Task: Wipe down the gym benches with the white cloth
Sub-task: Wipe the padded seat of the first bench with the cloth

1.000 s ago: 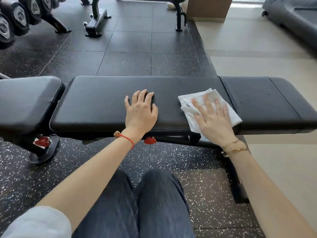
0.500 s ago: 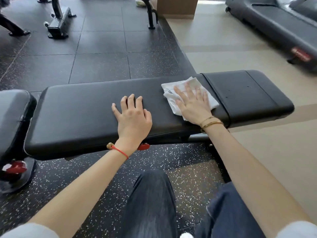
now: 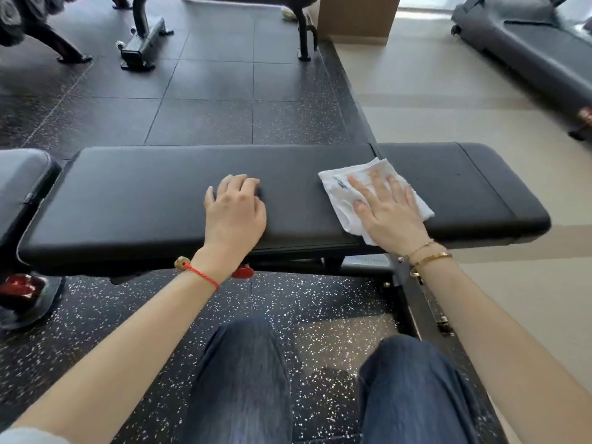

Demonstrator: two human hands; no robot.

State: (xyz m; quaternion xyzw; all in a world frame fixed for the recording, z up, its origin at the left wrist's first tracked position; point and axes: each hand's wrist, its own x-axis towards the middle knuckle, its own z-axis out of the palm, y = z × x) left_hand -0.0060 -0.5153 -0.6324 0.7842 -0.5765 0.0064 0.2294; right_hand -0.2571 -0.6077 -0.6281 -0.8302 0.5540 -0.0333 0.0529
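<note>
Right hand [image 3: 389,216]: fingers straight and spread, pressing the white cloth [image 3: 346,200] flat near the black bench [image 3: 144,200] pad's right end, at its front edge. Left hand [image 3: 235,213]: loosely curled fingers resting on the pad, holding nothing. Speckled rubber floor [image 3: 320,302] below.

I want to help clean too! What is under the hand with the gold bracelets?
The right hand lies flat on the white cloth, which lies on the black bench, near the seam between its pads. The cloth's middle and the pad beneath it are covered.
</note>
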